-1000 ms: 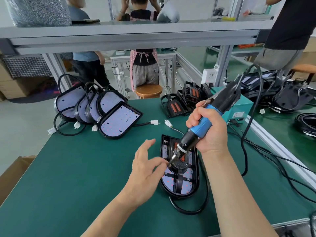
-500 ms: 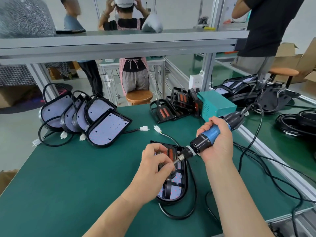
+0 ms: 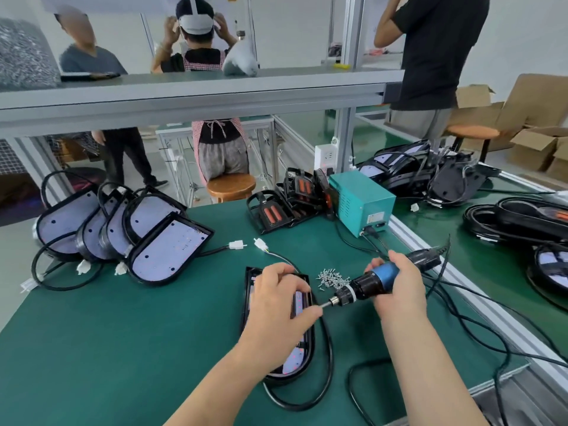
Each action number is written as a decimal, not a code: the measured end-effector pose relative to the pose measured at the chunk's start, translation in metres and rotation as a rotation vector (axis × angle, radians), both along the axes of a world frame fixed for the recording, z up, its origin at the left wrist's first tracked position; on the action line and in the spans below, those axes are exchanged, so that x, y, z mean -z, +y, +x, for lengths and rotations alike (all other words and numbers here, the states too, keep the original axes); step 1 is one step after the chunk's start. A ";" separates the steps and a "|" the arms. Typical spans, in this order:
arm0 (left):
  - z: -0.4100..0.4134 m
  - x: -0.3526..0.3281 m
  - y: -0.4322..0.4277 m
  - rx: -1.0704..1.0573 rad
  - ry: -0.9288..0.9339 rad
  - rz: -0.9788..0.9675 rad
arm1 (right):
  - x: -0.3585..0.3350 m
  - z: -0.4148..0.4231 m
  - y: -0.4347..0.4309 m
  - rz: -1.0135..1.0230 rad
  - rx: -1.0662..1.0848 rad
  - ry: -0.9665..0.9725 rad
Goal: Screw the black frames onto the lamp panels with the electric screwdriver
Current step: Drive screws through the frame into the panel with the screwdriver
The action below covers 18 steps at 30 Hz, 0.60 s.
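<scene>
A lamp panel with a black frame (image 3: 299, 358) lies flat on the green table (image 3: 123, 333) in front of me, its black cable looping around the near end. My left hand (image 3: 281, 302) hovers over it with fingers closed at the screwdriver's bit tip; whether a screw is pinched there is hidden. My right hand (image 3: 399, 287) grips the blue and black electric screwdriver (image 3: 365, 285), held nearly level and pointing left. A small heap of silver screws (image 3: 333, 277) lies just behind the bit.
Several bare lamp panels (image 3: 166, 253) lean stacked at the left with white connectors. Black frames (image 3: 285, 207) and a teal power box (image 3: 362, 201) stand at the back. Cables trail over the right edge. More lamps sit on the right bench; people stand beyond.
The screwdriver has tipped down from steep to nearly level and its tip has left the frame. My left hand closed its fingers at the bit. The view swung, showing the screw heap.
</scene>
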<state>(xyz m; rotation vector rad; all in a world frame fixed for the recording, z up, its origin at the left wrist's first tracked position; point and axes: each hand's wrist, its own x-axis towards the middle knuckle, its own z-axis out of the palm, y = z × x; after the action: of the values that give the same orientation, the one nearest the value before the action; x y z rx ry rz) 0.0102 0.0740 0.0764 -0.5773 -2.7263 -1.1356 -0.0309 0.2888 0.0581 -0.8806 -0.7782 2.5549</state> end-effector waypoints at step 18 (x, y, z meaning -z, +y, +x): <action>-0.036 0.016 -0.043 -0.257 -0.811 0.406 | 0.025 -0.025 0.063 1.338 -0.172 -0.694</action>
<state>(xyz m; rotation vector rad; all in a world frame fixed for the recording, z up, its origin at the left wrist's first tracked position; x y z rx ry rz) -0.0259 0.0311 0.0602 0.3695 -2.8493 -2.1109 -0.0559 0.3520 0.0332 -1.1074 -2.3477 1.1507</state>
